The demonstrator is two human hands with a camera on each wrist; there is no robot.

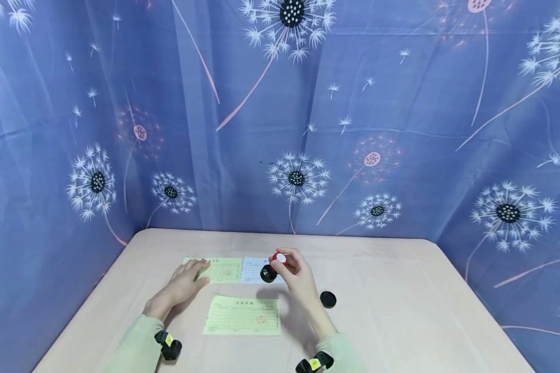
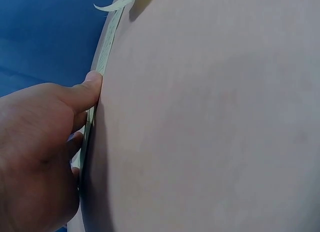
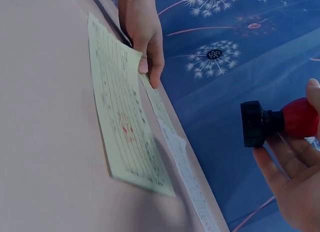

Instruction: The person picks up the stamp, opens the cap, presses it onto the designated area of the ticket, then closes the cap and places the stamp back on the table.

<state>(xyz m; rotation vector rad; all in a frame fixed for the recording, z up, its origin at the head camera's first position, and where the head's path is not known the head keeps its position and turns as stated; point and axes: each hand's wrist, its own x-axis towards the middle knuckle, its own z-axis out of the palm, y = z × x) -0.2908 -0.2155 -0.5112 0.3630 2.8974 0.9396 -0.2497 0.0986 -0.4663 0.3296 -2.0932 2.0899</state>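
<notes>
find hung far beyond the front slip a blue curtain, and spread beneath and around the front slip a pale table. beyond and to the left of the front slip, note a left hand, fingers laid on the left end of the back slip, not curled round anything. beyond and to the right, note a right hand, well apart from the left, thumb and fingers clamped on a stamp. see the back slip straight beyond the front slip, green too, and just beside, farther right, a bluish slip, partly hidden by the stamp. place the stamp in the air, looking tilted, beyond the right end of the front slip, and a black cap on the table to the right. spot last a small red print near the right end of the front slip, with a fainter match on the back slip. judge the step in hand as lining up a press, likeliest on the bluish slip; cannot tell if already marked. next, would call for squaring the black end to the paper, then pressing straight down without sliding.
</notes>
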